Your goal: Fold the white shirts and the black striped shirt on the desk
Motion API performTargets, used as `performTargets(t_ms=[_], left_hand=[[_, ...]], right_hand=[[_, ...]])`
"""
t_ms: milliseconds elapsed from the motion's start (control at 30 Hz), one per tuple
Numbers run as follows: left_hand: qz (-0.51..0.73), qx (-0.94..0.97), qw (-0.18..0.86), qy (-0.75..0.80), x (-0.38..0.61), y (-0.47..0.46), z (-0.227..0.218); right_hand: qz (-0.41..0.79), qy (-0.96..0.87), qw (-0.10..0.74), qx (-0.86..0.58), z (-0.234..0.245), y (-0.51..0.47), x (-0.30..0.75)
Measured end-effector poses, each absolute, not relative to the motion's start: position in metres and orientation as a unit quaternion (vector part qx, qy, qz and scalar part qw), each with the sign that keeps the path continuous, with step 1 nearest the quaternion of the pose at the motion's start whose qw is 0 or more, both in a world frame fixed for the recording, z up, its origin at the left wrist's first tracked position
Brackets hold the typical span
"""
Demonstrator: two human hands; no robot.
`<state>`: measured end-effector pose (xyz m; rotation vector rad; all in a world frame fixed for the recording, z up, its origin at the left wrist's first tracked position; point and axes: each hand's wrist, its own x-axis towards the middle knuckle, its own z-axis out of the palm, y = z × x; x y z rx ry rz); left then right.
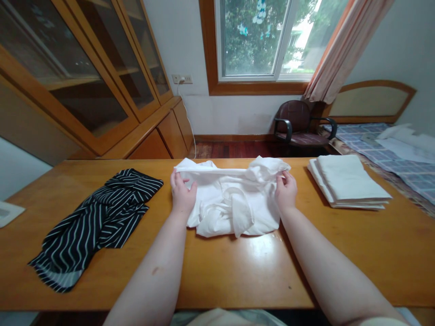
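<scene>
A white shirt lies bunched and partly folded on the wooden table in front of me, what looks like its collar toward the near side. My left hand grips the shirt's far left corner, the thumb lying apart over the cloth. At the far right corner, my right hand pinches the fabric between thumb and fingers. Between both hands the far edge is drawn into a fairly straight fold. Some fingertips are hidden by the cloth.
A black-and-white striped garment lies crumpled on the table at left. Folded white cloths are stacked at right. Beyond stand a glass-door cabinet, an armchair and a bed. A white object sits at the left edge.
</scene>
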<state>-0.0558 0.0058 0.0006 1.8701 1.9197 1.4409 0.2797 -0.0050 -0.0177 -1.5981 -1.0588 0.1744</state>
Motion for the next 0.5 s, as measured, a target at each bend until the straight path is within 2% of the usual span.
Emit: performTargets(t_ms=[167,300,400,500], left_hand=[[0.494,0.547,0.029,0.675,-0.058,0.001,0.005],[0.501,0.525,-0.027,0.688,-0.056,-0.008,0.019],[0.414,0.603,-0.072,0.678,-0.052,-0.012,0.027],[0.286,0.712,-0.048,0.639,-0.048,-0.009,0.021]], right_hand=[[0.088,-0.379,0.547,-0.741,-0.026,0.001,0.289],[0.079,-0.367,0.561,-0.737,-0.026,0.000,0.291],[0.018,-0.397,0.572,-0.717,-0.019,-0.005,0.288],[-0.027,-0.487,0.569,-0.662,-0.010,-0.013,0.278]])
